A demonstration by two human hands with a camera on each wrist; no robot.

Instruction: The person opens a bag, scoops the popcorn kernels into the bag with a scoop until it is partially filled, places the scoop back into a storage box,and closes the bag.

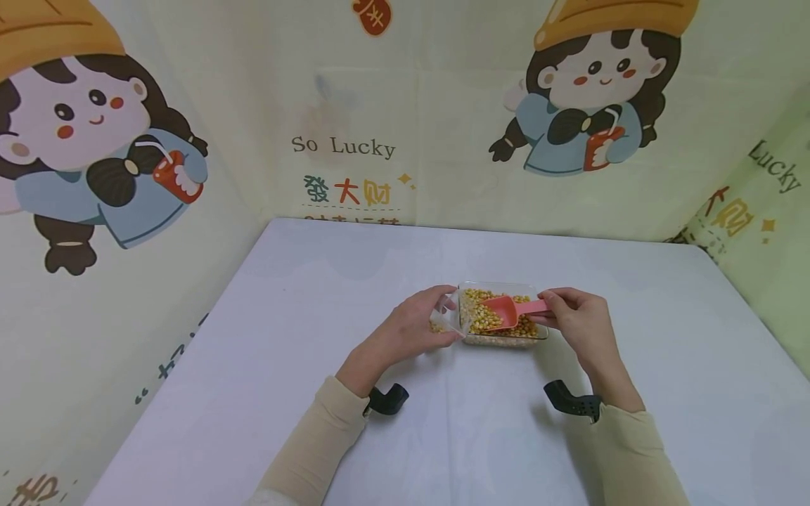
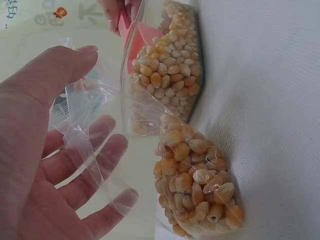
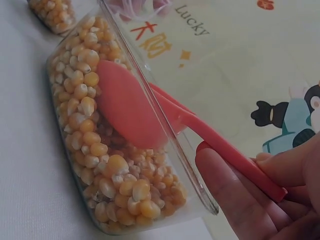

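Note:
A clear rectangular container full of yellow corn kernels stands on the table. My right hand pinches the handle of a pink scoop between thumb and fingers. The scoop's bowl lies down among the kernels, its handle crossing the container's right rim. Just left of the container, my left hand curves around the mouth of a clear plastic bag. Thumb and fingers stand apart there, with the film stretched between them. Kernels fill the bag's lower part, which sits on the table beside the container.
A white cloth covers the table. Behind it and at both sides hangs a pale printed curtain with cartoon figures and lettering. Black wrist-worn devices sit below both hands.

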